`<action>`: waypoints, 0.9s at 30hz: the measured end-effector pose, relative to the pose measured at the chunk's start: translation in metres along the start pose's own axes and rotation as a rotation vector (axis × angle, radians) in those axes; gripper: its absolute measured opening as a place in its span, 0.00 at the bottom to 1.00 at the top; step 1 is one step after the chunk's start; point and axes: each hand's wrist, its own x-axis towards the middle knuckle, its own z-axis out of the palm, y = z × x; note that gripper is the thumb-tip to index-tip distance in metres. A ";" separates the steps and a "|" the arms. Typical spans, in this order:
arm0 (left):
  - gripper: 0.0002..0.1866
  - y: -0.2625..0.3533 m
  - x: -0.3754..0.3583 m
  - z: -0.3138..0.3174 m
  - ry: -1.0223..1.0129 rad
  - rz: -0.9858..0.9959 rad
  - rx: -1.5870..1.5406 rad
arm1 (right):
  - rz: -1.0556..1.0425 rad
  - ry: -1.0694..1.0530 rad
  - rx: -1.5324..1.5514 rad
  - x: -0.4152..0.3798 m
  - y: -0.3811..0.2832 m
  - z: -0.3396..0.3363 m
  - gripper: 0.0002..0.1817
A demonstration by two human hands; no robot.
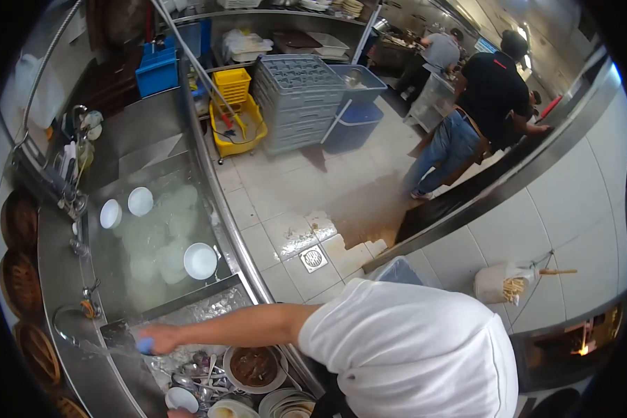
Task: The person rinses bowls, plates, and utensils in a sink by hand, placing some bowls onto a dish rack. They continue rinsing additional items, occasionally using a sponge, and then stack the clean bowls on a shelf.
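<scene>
My right hand (163,338), at the end of the outstretched bare arm, is closed around a small blue sponge (145,345) over the near sink compartment. At the bottom edge only a part of my left hand (181,413) shows, at a small white bowl (182,399) that it appears to hold; most of its fingers are out of frame. Beneath the arm lie spoons and other cutlery (200,370), beside a large bowl with brown contents (254,366). Stacked plates (285,404) and a white dish with yellowish residue (231,409) sit close by.
Several white bowls (200,261) float in the cloudy water of the far sink (104,261). A faucet (66,324) stands at the wall side. Beyond the metal rim are a yellow mop bucket (238,132), grey dish racks (296,104) and a floor drain (313,258). Two people (491,90) work farther off.
</scene>
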 end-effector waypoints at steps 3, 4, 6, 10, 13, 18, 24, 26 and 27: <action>0.15 0.005 0.000 0.003 -0.119 -0.099 -0.017 | 0.160 -0.159 -0.060 -0.068 0.050 -0.007 0.25; 0.16 0.004 -0.001 0.002 -0.163 -0.138 -0.018 | 0.248 -0.181 -0.008 -0.085 0.042 -0.014 0.24; 0.19 0.001 -0.002 0.001 -0.254 -0.250 -0.038 | 0.345 -0.219 -0.076 -0.082 0.061 -0.015 0.22; 0.30 -0.014 -0.026 0.018 0.462 -0.154 -0.721 | -0.287 -0.342 -0.245 -0.013 0.038 0.024 0.14; 0.14 0.009 -0.046 -0.050 0.068 -0.287 -0.526 | 0.158 -0.244 0.234 -0.011 -0.021 0.045 0.16; 0.03 0.058 -0.126 -0.138 0.695 -0.622 -0.680 | 0.436 -0.581 0.620 -0.061 -0.087 0.128 0.23; 0.06 0.008 -0.251 -0.187 1.185 -1.536 -1.193 | -0.623 -1.080 -0.116 -0.213 -0.265 0.272 0.15; 0.10 -0.011 -0.265 -0.179 1.312 -1.584 -1.370 | -0.779 -1.175 -0.391 -0.242 -0.322 0.289 0.15; 0.11 -0.012 -0.270 -0.167 1.260 -1.642 -1.513 | -0.800 -1.209 -0.393 -0.261 -0.353 0.302 0.15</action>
